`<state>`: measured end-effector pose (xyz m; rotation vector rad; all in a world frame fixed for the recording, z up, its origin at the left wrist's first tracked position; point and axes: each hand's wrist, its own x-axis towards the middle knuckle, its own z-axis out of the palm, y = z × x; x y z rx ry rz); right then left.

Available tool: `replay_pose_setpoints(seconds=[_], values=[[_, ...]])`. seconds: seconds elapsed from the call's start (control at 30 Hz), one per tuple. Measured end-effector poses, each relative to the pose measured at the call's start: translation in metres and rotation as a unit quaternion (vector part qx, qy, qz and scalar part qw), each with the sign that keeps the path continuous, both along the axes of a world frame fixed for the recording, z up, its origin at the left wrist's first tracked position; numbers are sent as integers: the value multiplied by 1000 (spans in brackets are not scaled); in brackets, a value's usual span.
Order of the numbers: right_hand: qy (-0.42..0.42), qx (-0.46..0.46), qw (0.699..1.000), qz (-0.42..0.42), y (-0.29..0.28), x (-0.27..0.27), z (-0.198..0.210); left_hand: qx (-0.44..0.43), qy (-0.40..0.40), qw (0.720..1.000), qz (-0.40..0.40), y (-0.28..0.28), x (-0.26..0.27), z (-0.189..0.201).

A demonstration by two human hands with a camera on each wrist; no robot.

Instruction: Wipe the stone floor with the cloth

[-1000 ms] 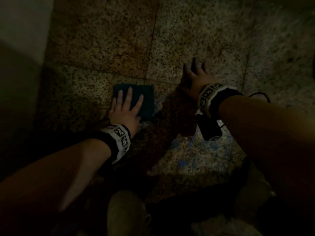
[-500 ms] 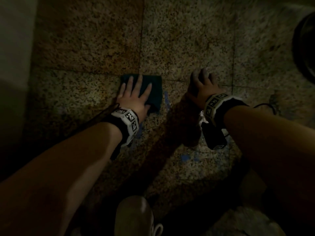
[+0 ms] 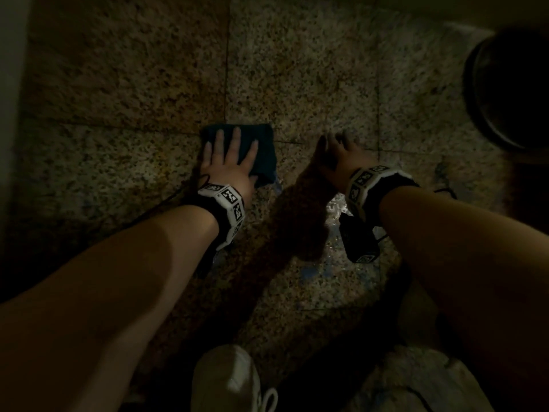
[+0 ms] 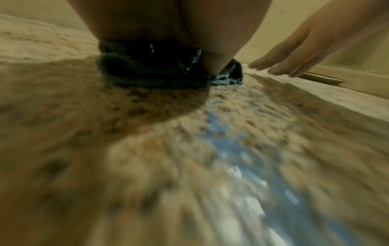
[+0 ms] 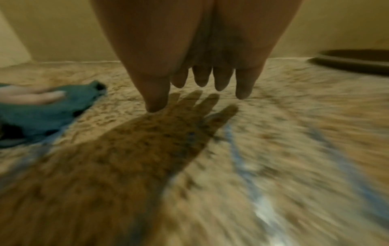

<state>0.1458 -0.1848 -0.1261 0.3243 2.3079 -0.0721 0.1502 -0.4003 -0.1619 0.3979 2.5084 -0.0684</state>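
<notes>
Cloth (image 3: 261, 156) beside bare stone floor (image 3: 312, 84)

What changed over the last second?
The left hand, flat on the cloth, pushed it forward along the stone floor, up to the tile joint. A dark round basin came into view as the head turned. The right hand stays open beside it, holding nothing.

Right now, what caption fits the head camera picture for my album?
Left hand presses a cloth flat on the stone floor.
</notes>
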Motion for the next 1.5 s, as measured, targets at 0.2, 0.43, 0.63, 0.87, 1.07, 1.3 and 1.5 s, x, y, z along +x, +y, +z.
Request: replay_pose_setpoints(seconds=[0.2,0.43,0.63,0.87,1.07,1.3,1.5], values=[[-24,30,997,-60,17,28,12,-5,-44,997,-67,3,31,9],[4,-20,998,-57,17,35,-22,-17,-31,998,-44,7,32,0],[3,-43,998,-52,21,35,-17,-20,-12,1000,-19,37,13,3],[7,-59,997,-42,24,38,-14,-28,-6,999,-17,50,2,4],[-3,-75,997,-20,32,32,-15,-57,-32,998,-20,54,4,16],[-4,-35,999,17,70,41,-19,-54,-66,996,10,76,45,16],[-18,-62,998,24,79,47,-18,-38,-21,998,38,82,46,2]])
